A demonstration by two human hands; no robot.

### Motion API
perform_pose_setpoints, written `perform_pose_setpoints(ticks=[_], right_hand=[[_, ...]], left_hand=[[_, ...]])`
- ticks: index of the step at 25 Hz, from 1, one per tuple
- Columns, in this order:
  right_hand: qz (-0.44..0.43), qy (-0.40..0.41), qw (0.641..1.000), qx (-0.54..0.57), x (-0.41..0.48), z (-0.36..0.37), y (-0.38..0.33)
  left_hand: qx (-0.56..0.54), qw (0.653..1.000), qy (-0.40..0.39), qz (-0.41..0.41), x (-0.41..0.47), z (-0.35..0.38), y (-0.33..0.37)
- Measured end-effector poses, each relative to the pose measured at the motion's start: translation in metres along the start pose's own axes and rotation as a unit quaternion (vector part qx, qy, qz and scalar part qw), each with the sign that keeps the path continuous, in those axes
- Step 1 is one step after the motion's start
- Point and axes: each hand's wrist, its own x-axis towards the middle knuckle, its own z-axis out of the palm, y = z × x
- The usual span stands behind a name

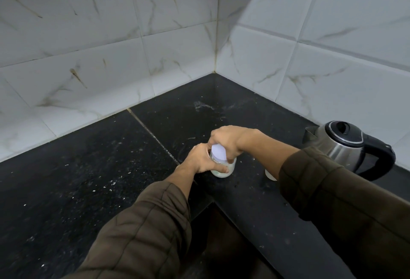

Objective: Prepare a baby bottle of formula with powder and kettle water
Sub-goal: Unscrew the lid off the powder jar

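— While both hands close on it, where does the jar (231, 166) stand?
— Near centre frame, upright on the black counter (88, 190), just at 3 o'clock of the slab joint. It has a clear wall with white powder inside and a pale lid (218, 152) on top.
— And the hands?
— The left hand (199, 160) enters from 7 o'clock, with its fingers curled round the jar's body. The right hand (229, 140) enters from 3 o'clock and grips the lid from above.
— What surrounds them?
— A steel kettle (341, 145) with a black handle sits at 3 o'clock, well apart from the jar, with its spout facing the jar. A small white object (270, 175) lies between jar and kettle, mostly hidden by the right forearm, so I cannot identify it. Dark brown sleeves (144, 223) cover both arms. Veined white tiles (111, 57) rise at 12 o'clock.
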Motion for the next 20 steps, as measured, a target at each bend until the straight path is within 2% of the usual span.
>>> perform_pose_setpoints(ticks=[2, 6, 13, 18, 20], right_hand=[[-0.038, -0.007, 0.999, -0.031, -0.001, 0.002, 0.000], [-0.047, 0.006, 0.999, -0.005, -0.006, 0.005, 0.005], [0.026, 0.136, 0.985, 0.100, -0.019, -0.031, 0.024], [0.102, 0.262, 0.938, 0.203, -0.013, -0.039, 0.020], [0.119, 0.289, 0.918, 0.242, -0.006, -0.042, 0.013]], left_hand=[[0.001, 1.000, -0.002, -0.002, 0.001, 0.000, -0.001], [0.002, 1.000, -0.016, -0.002, 0.002, -0.001, 0.000], [0.022, 0.999, -0.034, 0.005, -0.004, -0.006, 0.006], [0.069, 0.996, -0.035, -0.044, -0.008, -0.034, 0.003], [0.076, 0.994, -0.031, -0.076, -0.011, -0.054, -0.006]])
